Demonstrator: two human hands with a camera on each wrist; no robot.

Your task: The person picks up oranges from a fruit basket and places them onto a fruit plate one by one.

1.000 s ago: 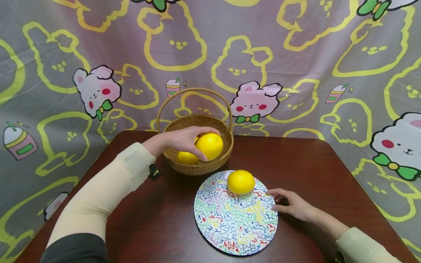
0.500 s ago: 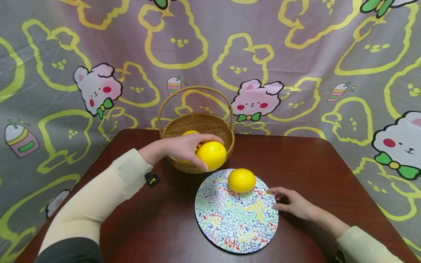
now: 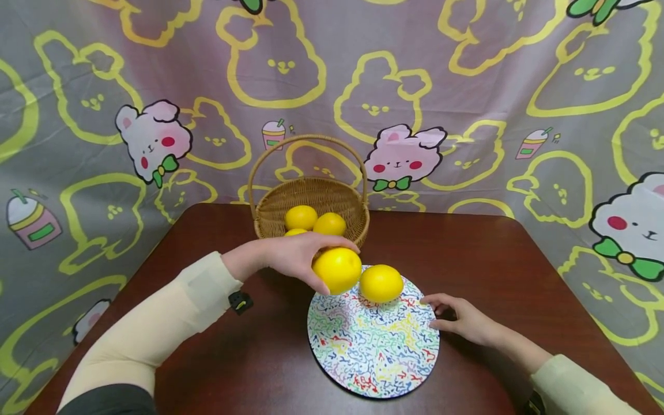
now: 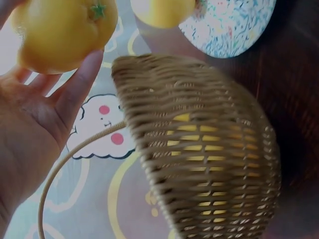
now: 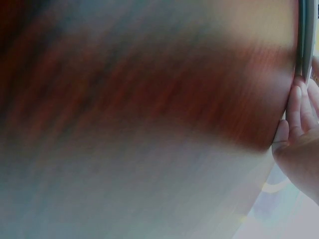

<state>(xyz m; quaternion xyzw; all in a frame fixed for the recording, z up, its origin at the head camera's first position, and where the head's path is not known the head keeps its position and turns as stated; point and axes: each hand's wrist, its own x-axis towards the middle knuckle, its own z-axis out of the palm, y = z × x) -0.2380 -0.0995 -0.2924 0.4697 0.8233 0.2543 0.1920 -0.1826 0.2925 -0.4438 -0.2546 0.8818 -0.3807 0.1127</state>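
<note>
My left hand (image 3: 291, 255) grips a yellow fruit (image 3: 338, 271) with a green star-shaped stem mark, thumb on the near side and fingers over the far side. It holds the fruit over the upper left edge of a round board (image 3: 370, 346) patterned with coloured squiggles. Another yellow fruit (image 3: 381, 283) lies on the board just to the right. Behind the left hand, a wicker basket (image 3: 321, 190) holds several more yellow fruits (image 3: 301, 218), partly hidden. My right hand (image 3: 464, 323) rests with its fingertips at the board's right edge; the right wrist view shows its fingers (image 5: 295, 107) against the rim.
The dark red-brown table (image 3: 467, 248) extends to the right and front of the board. A printed curtain (image 3: 467, 75) stands behind and around the table. The basket's tall arched handle (image 3: 311, 138) rises above its bowl.
My left hand has lifted the yellow fruit out of the basket and brought it forward over the board's edge, revealing other fruits in the basket. The right hand stays at the board's edge.
</note>
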